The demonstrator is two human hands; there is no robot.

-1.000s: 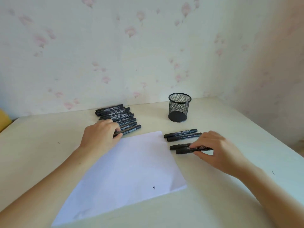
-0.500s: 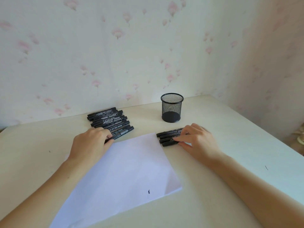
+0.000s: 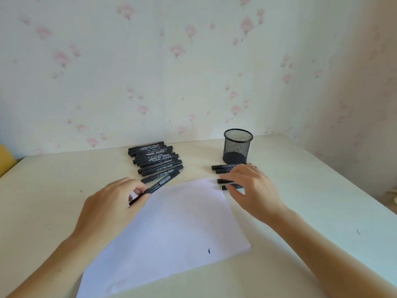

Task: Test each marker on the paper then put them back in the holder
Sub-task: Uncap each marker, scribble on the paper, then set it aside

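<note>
Cream table (image 3: pixel 322 190) against floral wallpaper (image 3: pixel 171 61); left hand (image 3: pixel 107 207) grips marker (image 3: pixel 159 184); right hand (image 3: pixel 253 188) relaxed, fingers straight.

place: a room at home | wall: wallpaper (image 3: pixel 176 50) with pink flowers | table: pale desk (image 3: pixel 322 190) in the corner, pen pot (image 3: pixel 237 147) on it

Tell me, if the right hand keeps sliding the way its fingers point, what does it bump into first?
The right hand points left over the small group of markers. Past them, the paper's top corner comes first, then probably the big marker pile, though depth is hard to judge.
</note>
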